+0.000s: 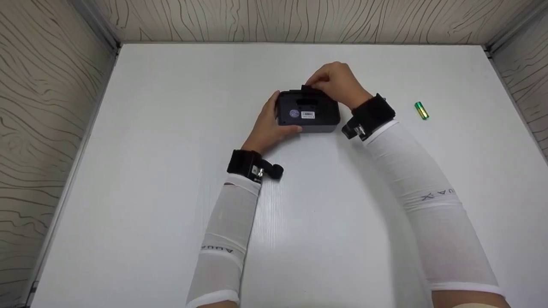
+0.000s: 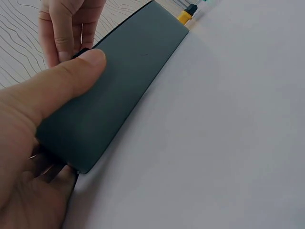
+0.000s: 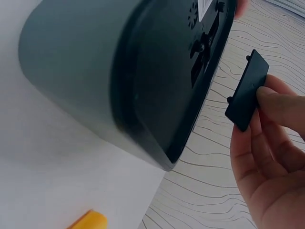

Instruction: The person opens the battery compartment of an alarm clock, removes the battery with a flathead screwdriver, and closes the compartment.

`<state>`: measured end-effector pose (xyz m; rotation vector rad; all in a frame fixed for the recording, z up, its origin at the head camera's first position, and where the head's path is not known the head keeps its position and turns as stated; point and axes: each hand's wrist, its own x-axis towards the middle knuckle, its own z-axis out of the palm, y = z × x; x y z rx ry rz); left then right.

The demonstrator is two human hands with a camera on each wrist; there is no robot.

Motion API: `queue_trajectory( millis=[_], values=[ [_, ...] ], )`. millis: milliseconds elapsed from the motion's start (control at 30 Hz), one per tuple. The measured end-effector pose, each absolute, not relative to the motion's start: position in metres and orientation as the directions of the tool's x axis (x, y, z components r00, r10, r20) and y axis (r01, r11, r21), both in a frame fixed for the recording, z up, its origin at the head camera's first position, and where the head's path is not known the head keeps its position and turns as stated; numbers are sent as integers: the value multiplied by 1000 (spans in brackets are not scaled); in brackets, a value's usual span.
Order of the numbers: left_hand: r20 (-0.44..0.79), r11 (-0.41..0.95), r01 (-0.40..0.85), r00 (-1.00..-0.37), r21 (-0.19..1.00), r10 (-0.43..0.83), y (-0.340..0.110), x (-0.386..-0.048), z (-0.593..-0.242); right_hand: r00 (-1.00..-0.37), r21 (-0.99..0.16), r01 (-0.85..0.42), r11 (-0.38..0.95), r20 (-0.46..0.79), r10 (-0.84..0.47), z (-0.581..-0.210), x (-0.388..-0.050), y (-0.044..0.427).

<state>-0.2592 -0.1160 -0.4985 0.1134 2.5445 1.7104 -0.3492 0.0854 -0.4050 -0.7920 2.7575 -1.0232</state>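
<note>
A black box-shaped device [image 1: 327,109] with a round sticker and a white label stands on the table, its slotted face toward the head camera. My left hand [image 1: 270,128] grips its left end, with the thumb along the plain side [image 2: 124,71]. Above the device's top edge, my right hand [image 1: 340,83] pinches a small flat black cover [image 3: 250,88] between thumb and fingers. Two little tabs stick out from the cover's edge. In the right wrist view the cover is apart from the device, beside an opening [image 3: 204,47] in its face.
A green and gold battery [image 1: 421,110] lies on the white table [image 1: 171,149], to the right of my right wrist. A yellow object [image 3: 90,220] shows partly at the bottom of the right wrist view. Wood-patterned walls [image 1: 257,21] border the table.
</note>
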Motion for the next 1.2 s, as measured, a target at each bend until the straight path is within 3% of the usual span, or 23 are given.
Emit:
queue_trajectory(
  millis=[700,1200],
  values=[
    [-44,383,0,-993,924,105,-116,-259,-497,-821,-625,-443,643,-6,-571,-412,-344,80],
    [-32,372,13,-993,928,114,-113,-258,-496,-808,-622,-464,630,7,-588,-416,-342,83]
  ],
)
